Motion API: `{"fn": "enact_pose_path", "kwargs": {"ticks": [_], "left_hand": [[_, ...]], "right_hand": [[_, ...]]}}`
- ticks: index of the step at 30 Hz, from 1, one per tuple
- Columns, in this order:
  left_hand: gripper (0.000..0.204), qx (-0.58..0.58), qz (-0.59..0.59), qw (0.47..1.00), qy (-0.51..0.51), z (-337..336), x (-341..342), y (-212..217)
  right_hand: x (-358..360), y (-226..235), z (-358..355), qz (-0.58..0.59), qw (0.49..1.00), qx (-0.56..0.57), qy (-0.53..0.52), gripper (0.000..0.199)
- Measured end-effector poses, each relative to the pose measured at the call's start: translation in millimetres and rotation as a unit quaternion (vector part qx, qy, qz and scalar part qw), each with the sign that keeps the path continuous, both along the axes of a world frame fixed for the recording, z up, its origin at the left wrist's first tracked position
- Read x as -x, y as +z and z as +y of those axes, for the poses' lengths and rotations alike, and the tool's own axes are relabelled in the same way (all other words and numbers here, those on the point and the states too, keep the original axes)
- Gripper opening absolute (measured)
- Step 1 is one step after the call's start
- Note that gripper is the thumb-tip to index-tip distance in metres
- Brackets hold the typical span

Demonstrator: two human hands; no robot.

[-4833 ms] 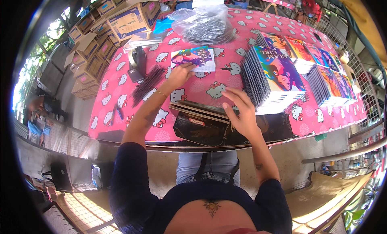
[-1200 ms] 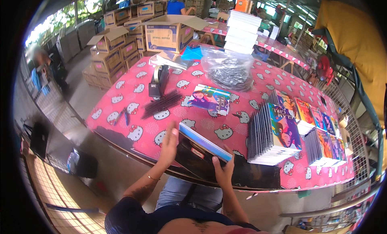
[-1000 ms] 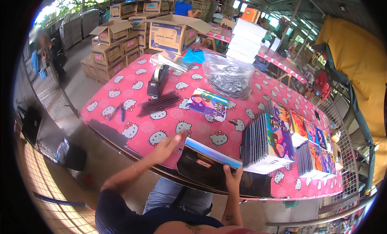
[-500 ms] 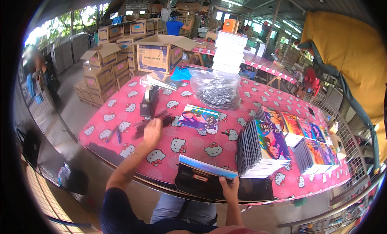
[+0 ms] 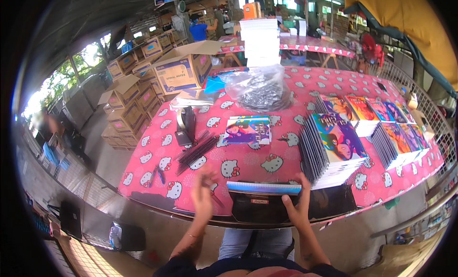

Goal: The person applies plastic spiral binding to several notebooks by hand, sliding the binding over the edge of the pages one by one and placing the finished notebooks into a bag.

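Note:
Near the front edge of the table, a stack of pages with a blue edge, seen edge-on, stands against a black holder. My right hand grips its right end, thumb in front and fingers behind. To its left is my left hand, blurred, with curled fingers; a thin dark thing shows beside it, too smeared to name. Black spiral binding coils lie in a loose pile beyond that hand. Further in lie notebooks with colourful covers.
Stacks of bound notebooks stand on the right. A black tape dispenser, a clear bag of black coils and a tall white paper stack stand farther back. Pliers lie at left. Cardboard boxes are piled beyond the table.
My left hand has come back from the coil pile toward the left end of the page stack. My right hand still holds the stack. The whole view has shifted.

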State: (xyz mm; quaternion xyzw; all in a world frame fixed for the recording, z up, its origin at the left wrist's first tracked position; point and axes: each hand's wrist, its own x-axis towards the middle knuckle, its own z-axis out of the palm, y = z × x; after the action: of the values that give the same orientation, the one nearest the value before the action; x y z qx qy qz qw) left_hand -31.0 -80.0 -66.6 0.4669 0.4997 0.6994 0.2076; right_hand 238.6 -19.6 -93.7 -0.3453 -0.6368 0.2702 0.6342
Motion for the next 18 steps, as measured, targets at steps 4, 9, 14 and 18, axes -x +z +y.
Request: {"fn": "enact_pose_path", "kwargs": {"ticks": [4, 9, 14, 18], "left_hand": [[0.038, -0.067, 0.184, 0.973, 0.118, 8.5, 20.2, 32.0], [0.022, 0.016, 0.234, 0.972, 0.032, 7.6, 0.0, 40.4], [0.023, 0.061, 0.290, 0.955, 0.010, -10.7, 3.3, 31.7], [0.026, 0.017, 0.294, 0.956, 0.015, -7.8, 2.7, 22.3]], "right_hand": [[26.8, 76.4, -9.4, -0.231, 0.953, -0.196, 0.005, 0.055], [94.5, 66.3, 12.2, -0.374, 0.912, -0.159, 0.055, 0.023], [96.7, 62.6, 13.6, -0.384, 0.906, -0.167, 0.058, 0.014], [98.3, 64.5, 15.3, -0.374, 0.910, -0.166, 0.066, 0.014]]}}
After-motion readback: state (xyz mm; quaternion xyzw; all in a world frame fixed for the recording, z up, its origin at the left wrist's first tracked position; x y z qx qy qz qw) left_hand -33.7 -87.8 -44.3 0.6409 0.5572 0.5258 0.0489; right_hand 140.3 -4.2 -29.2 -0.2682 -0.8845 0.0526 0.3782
